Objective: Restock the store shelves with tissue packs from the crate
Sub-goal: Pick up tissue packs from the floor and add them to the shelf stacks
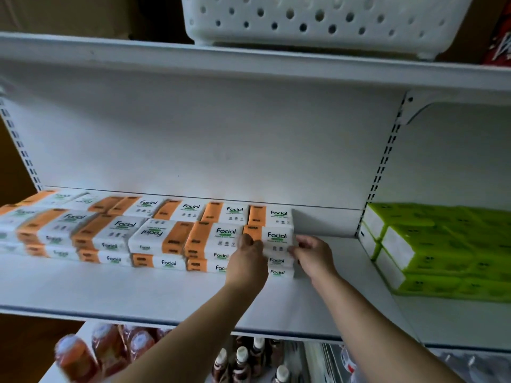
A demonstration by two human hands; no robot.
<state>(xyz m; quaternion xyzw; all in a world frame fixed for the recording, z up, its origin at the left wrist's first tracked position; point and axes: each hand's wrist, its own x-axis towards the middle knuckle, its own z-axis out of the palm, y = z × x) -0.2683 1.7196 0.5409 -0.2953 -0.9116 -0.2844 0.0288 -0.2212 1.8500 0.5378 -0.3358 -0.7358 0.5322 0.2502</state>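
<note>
Seating the top tissue pack (276, 236) on the rightmost front stack (277, 261) of the white shelf (166, 294).
Left hand (249, 251) grips the pack's left end and right hand (312, 252) pinches its right end, fingers curled on the wrapper. That stack ends the row with bare shelf to its right, so a soft pack set off-centre could slide or tip the pile that way. A push leftward could jostle the neighbouring stack (217, 237), and freeing one hand first may skew the pack. Green packs (442, 252) sit well apart; a pack dragged forward could drop onto the bottles (240, 357) below.
</note>
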